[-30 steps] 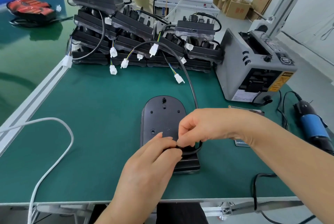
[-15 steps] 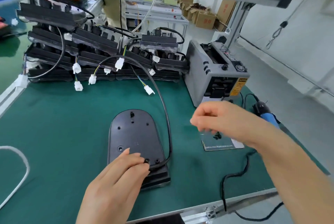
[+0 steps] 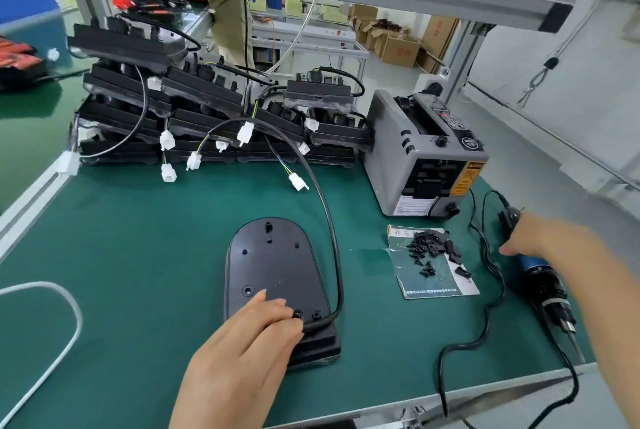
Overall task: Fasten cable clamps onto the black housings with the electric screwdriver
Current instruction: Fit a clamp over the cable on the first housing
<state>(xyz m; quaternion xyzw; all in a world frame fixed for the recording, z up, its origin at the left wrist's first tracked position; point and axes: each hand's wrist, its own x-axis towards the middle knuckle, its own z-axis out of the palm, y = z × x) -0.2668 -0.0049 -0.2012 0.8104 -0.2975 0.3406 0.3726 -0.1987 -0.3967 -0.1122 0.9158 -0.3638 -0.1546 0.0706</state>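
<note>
My right hand (image 3: 540, 238) has left the housing (image 3: 273, 276) for the screwdriver (image 3: 540, 276), fingers not yet closed; left hand (image 3: 249, 342) presses the clamp flat.

A grey tape dispenser (image 3: 420, 155) stands at the back right of the green worktop (image 3: 138, 238), a white cable (image 3: 65, 331) looping near its left edge.

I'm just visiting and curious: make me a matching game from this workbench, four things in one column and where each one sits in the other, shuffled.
Things:
1. flat black oval housing
2. blue-and-black electric screwdriver
3. small black screws and clamps
4. grey box-shaped tape dispenser

Places:
A. heaped on a printed paper sheet
B. lying at the mat's right edge, right hand on it
C. standing at the back right
D. mid-mat under the left hand

Pairs: 1-D, 2-B, 3-A, 4-C
</note>
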